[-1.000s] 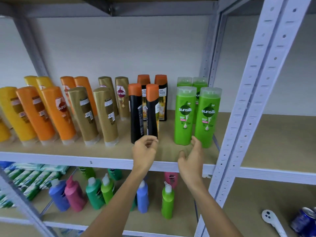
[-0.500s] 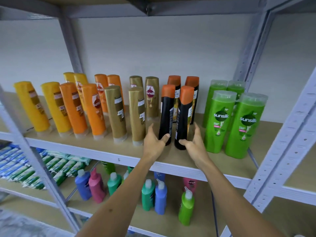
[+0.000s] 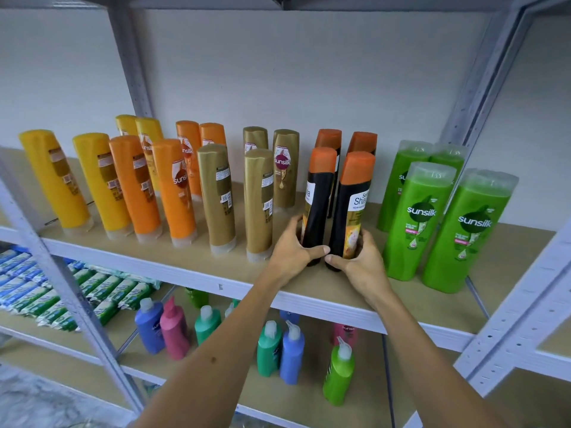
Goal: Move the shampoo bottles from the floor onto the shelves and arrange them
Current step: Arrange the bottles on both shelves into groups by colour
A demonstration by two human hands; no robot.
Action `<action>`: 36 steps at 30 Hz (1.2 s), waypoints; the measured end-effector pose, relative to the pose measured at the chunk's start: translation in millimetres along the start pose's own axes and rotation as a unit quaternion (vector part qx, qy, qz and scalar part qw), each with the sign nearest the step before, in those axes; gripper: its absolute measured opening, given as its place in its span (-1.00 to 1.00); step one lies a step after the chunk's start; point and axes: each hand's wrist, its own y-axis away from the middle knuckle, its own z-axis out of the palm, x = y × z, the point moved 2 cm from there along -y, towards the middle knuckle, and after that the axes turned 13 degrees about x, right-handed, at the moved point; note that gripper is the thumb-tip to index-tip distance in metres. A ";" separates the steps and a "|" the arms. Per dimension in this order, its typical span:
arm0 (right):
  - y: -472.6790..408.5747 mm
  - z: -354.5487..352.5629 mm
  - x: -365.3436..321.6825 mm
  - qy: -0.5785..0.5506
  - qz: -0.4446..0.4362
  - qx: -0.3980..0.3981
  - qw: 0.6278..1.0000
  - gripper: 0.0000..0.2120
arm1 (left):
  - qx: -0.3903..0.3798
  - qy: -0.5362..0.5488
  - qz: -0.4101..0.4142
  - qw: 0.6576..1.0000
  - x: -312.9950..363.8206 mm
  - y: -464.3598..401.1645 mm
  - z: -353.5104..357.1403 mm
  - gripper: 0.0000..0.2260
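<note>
Left hand: your left hand (image 3: 292,253) is wrapped round the base of the left-front black plastic shampoo bottle with an orange cap (image 3: 318,205); thumb across its front.
Right hand: your right hand (image 3: 360,262) is clamped round the base of the right-front black plastic shampoo bottle with an orange cap (image 3: 350,208); thumb tips of both hands nearly meet.
Change: a second ago your left hand was pinched at the foot of the black pair and your right lay flat by the green bottles; half a second ago both were closing in. Now each holds one bottle.
Bottle state: both front black bottles stand on the brown board shelf (image 3: 417,299), leaning slightly, just beside each other. Labels are turned partly sideways.
Behind the hands: two more black orange-capped bottles (image 3: 360,143) in the back row.
Right of the hands: four translucent green bottles with clear caps (image 3: 415,220), near but apart from your right hand.
Left of the hands: gold bottles (image 3: 258,205), then orange (image 3: 174,193) and yellow (image 3: 55,180), standing cap-down in pairs.
Meaning: the shelf looks stocked and colour-sorted; this reads as arranging, probably squaring the black pair.
Risk: the tall narrow bottles could tip into the back row.
</note>
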 end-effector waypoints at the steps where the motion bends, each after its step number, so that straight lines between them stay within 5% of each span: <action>1: -0.3 -0.3 -0.5 -0.002 0.002 -0.001 1.000 -0.33 | -0.012 0.003 0.005 1.000 0.6 0.5 0.0 -0.35; 6: -2.4 -2.7 3.8 -0.042 0.017 -0.018 0.999 -0.34 | -0.032 0.006 0.011 0.999 -2.3 0.5 0.1 -0.37; 11: -0.5 0.7 3.9 0.040 -0.015 0.036 0.998 -0.39 | 0.007 -0.008 0.009 1.000 -3.5 0.3 0.6 -0.30; 36: 4.5 -5.6 -5.0 0.048 -0.035 0.036 0.998 -0.57 | 0.061 -0.043 0.034 0.997 -4.3 2.2 -2.8 -0.56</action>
